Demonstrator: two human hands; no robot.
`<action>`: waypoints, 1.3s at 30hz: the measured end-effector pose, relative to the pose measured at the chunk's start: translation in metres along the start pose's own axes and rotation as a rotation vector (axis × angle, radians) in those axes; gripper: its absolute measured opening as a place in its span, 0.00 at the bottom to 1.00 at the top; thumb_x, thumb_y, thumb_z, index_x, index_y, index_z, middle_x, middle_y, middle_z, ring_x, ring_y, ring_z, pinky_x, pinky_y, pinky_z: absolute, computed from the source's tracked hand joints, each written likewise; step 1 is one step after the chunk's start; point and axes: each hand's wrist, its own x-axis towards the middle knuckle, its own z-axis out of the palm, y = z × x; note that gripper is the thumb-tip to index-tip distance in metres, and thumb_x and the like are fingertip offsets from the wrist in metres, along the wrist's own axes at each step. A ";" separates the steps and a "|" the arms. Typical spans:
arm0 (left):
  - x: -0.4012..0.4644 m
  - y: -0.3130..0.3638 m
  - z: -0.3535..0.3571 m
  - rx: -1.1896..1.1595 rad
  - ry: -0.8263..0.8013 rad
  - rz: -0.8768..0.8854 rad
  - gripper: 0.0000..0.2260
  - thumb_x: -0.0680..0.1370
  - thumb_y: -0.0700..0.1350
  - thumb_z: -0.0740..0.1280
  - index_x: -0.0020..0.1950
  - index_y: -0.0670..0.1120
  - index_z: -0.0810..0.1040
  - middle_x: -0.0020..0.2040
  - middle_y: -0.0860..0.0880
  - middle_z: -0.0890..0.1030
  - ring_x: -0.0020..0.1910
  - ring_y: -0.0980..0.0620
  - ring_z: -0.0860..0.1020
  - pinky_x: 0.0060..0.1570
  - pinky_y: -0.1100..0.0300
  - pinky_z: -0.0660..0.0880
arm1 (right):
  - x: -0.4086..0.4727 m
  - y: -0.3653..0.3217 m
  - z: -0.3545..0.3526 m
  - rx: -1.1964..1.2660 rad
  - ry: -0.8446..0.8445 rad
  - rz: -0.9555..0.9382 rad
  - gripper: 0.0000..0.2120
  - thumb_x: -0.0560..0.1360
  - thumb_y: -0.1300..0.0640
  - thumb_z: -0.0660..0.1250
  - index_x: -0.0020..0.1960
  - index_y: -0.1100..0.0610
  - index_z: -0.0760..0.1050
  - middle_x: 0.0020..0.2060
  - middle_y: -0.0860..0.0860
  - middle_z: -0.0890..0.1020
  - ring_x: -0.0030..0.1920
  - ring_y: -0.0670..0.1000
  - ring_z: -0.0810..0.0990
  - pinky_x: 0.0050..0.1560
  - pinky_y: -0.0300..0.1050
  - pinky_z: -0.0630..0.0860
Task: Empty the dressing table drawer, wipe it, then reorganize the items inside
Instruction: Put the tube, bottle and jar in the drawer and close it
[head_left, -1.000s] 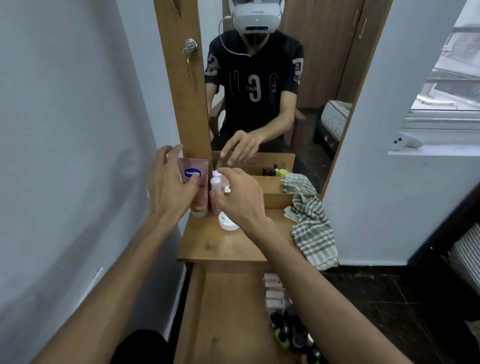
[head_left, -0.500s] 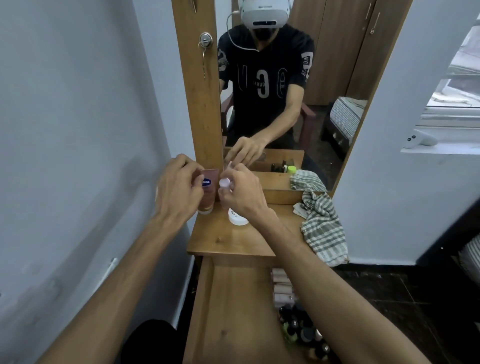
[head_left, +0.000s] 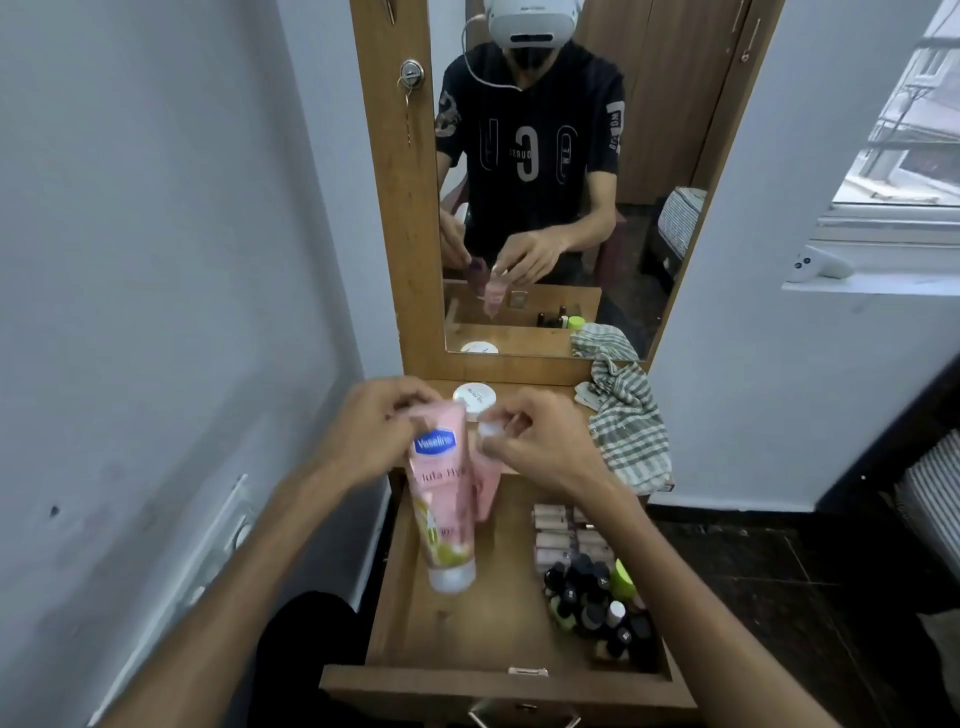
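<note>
The left hand grips a pink Vaseline tube by its top, cap hanging down over the open drawer. The right hand pinches a smaller pink tube just beside it. At the drawer's 3 o'clock side lie lipsticks and small dark bottles.

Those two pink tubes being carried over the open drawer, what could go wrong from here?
The left hand pinches the Vaseline tube only by its top end, so it might slip and drop into the drawer. The right hand holds the smaller pink tube right beside it; they could knock together. Setting either down carelessly might topple the small bottles packed along the drawer's right side.
</note>
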 end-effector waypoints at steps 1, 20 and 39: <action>-0.005 -0.005 0.010 0.009 -0.064 -0.030 0.13 0.74 0.34 0.70 0.44 0.53 0.86 0.41 0.58 0.86 0.41 0.60 0.84 0.38 0.63 0.79 | -0.010 0.004 0.004 -0.013 -0.056 0.034 0.07 0.71 0.54 0.75 0.50 0.51 0.87 0.41 0.43 0.85 0.41 0.44 0.81 0.43 0.45 0.81; -0.045 -0.078 0.107 0.825 -0.241 0.078 0.19 0.78 0.48 0.61 0.68 0.49 0.76 0.64 0.50 0.78 0.66 0.48 0.73 0.69 0.52 0.65 | -0.069 0.058 0.092 -0.117 -0.384 0.263 0.09 0.72 0.59 0.68 0.35 0.49 0.77 0.29 0.42 0.76 0.37 0.46 0.77 0.34 0.34 0.70; -0.026 -0.061 0.083 0.502 0.186 0.079 0.03 0.73 0.44 0.68 0.43 0.51 0.81 0.40 0.56 0.84 0.39 0.52 0.80 0.37 0.57 0.76 | -0.029 0.039 0.058 -0.060 -0.082 0.248 0.07 0.74 0.55 0.70 0.48 0.52 0.86 0.41 0.45 0.87 0.43 0.44 0.85 0.50 0.46 0.84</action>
